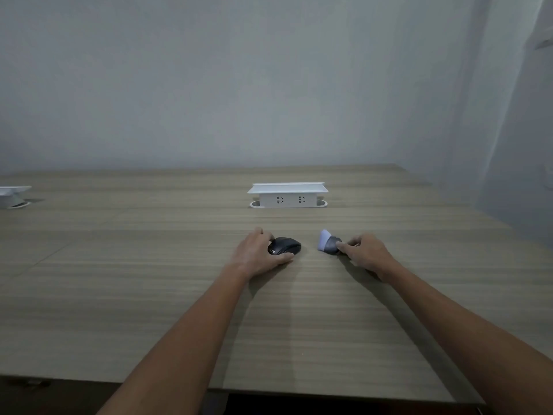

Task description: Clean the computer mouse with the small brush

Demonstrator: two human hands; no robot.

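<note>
- The mouse (285,245) is black and lies on the wooden counter (149,295), a little in front of the white socket box (287,195).
- The left hand (257,253) has its grip around the mouse: fingers over the far side, thumb along the near side.
- The brush (328,242) lies just to the right, apart from the mouse, with pale bristles pointing to the mouse.
- The right hand (366,251) pinches the dark end of the brush with its fingertips.
- A second white box (12,194) is at the far left edge.
</note>
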